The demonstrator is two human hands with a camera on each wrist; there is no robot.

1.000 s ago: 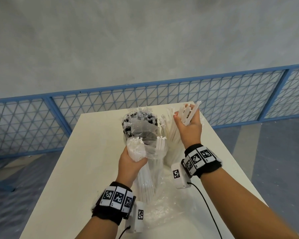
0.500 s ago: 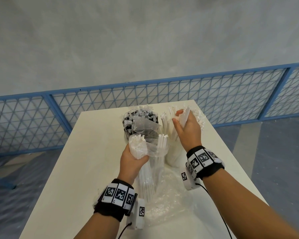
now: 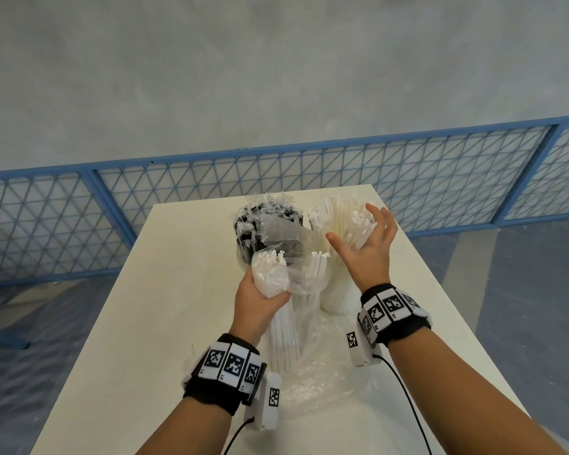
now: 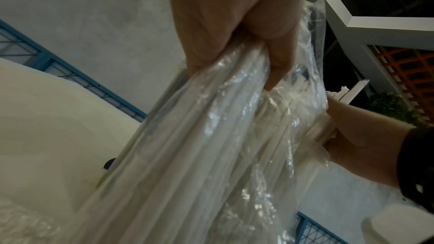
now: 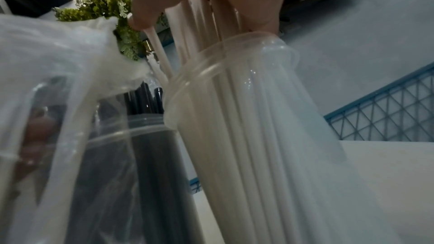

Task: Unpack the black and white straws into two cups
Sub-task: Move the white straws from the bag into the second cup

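Observation:
Two clear cups stand at the far end of the white table. The left cup holds black straws; the right cup is packed with white straws. My left hand grips a clear plastic bag of white straws, upright in front of the cups. My right hand is spread open over the white straws in the right cup, its palm against their tops, holding nothing.
Crumpled clear plastic wrapping lies on the table between my forearms. A blue mesh fence runs behind the table before a grey wall. Cables run from both wrist cameras.
My right hand held several white straws above the right cup a second ago, lowered them into it, let go and now stands spread open. The left hand kept hold of the bag.

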